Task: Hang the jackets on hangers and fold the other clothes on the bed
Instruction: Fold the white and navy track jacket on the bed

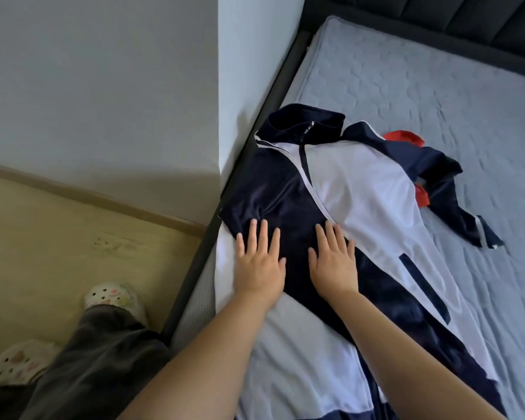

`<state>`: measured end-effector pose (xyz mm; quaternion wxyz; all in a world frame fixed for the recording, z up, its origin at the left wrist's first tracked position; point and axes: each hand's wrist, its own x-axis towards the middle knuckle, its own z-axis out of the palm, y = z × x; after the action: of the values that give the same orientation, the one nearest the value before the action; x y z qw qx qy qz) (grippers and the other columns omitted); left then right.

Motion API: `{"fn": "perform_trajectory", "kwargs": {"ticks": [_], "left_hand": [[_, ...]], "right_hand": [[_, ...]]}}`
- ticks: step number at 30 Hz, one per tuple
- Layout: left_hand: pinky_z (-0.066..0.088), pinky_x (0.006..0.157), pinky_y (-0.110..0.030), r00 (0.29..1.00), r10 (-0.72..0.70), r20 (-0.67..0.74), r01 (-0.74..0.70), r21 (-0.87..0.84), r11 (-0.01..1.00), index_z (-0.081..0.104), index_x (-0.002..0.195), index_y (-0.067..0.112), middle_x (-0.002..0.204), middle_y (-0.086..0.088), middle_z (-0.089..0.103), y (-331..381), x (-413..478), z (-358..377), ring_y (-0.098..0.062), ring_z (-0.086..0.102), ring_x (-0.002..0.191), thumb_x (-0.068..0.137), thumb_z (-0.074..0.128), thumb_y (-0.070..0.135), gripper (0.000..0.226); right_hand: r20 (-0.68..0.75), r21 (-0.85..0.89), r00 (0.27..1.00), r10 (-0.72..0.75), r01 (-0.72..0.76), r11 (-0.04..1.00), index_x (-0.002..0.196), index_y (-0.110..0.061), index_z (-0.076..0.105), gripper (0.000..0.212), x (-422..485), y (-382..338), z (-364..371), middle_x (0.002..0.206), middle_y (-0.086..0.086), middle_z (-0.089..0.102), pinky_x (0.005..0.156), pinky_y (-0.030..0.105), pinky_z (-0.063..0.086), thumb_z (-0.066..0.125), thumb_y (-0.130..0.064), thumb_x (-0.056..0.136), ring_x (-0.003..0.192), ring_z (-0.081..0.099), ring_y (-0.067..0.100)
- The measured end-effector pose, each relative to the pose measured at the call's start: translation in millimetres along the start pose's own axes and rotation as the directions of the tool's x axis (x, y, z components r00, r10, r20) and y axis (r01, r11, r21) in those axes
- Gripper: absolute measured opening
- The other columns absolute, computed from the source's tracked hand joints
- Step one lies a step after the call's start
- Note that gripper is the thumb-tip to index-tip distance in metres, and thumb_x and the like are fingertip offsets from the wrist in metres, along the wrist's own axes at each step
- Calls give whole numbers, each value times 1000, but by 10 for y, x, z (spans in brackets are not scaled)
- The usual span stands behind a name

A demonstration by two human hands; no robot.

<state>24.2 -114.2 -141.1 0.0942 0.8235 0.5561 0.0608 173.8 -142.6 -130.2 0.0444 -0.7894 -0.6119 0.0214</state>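
We have the jacket (361,189) flat on the mattress (437,86), collar (306,122) at 12 o'clock, crumpled cloth (449,189) touching it at 2 o'clock. Our left hand (259,262) and right hand (334,262) rest side by side on it; floor (58,237) at 9 o'clock.

Pale grey-white wall (103,86) fills your upper left. Beige floor (58,253) below it, tan skirting board (103,199) between. Dark bed frame (199,262) on your right holds pale blue quilted mattress (437,101), dark padded headboard (482,13) beyond.
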Motion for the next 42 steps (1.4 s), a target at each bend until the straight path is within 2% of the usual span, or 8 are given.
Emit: {"fn": "perform_trajectory", "kwargs": {"ticks": [9,15,23,28,31,35,38,42], "left_hand": [[-4,115,-48,986,124,112,-136,105,985,3,151,22,159,-6,-5,238,-252,-84,-26,-11,145,98,28,46,64],[-3,116,-46,935,285,211,-300,42,953,1,151,25,159,-5,-11,578,-488,-58,-24,-16,144,99,26,47,63],[0,117,-38,908,355,224,-313,-202,928,21,149,26,159,1,4,741,-694,-20,-15,-5,146,99,37,28,53],[36,103,-21,981,100,169,42,-680,732,63,121,16,135,5,52,568,-669,-255,-8,42,129,89,50,3,37],[41,87,-12,954,-72,290,290,-841,456,66,112,13,109,2,66,494,-629,-427,-13,58,113,91,49,1,29],[49,80,-25,850,-69,523,525,-851,17,60,109,10,108,-17,65,306,-589,-616,-25,61,103,95,42,2,24],[52,78,-30,785,-59,617,613,-787,-78,53,117,7,108,-20,63,170,-603,-680,-27,62,96,99,41,14,23],[52,69,-31,745,-35,667,665,-745,-44,53,112,5,96,-18,65,98,-656,-687,-27,66,84,101,40,30,30]], "right_hand": [[-8,75,999,45,-44,996,148,-12,22,54,-316,384,-235,157,8,15,117,38,2,36,-27,99,146,6,22],[-15,89,962,273,-271,959,131,-9,43,44,-612,855,-446,129,10,48,98,38,34,45,-35,95,120,42,28],[412,-20,823,393,-423,906,83,-16,43,37,-791,1377,-780,82,-1,56,65,30,39,52,-51,89,77,52,20],[350,-112,837,420,-408,906,95,-10,50,12,-797,1267,-1016,97,7,61,70,30,43,55,-20,90,87,57,26],[305,-135,874,378,-353,926,97,-6,55,12,-756,924,-1202,96,10,61,73,31,47,51,-7,87,96,61,30],[484,419,875,4,-236,877,108,-8,59,20,-782,271,-1361,101,12,66,71,27,49,54,-17,91,93,66,27],[520,802,821,-236,-375,465,123,-14,51,31,-830,38,-1438,101,7,68,69,23,56,56,-19,93,83,71,14],[231,687,969,84,-223,692,107,-13,64,22,-776,183,-1281,101,1,69,78,25,49,50,-15,90,93,66,14]]}}
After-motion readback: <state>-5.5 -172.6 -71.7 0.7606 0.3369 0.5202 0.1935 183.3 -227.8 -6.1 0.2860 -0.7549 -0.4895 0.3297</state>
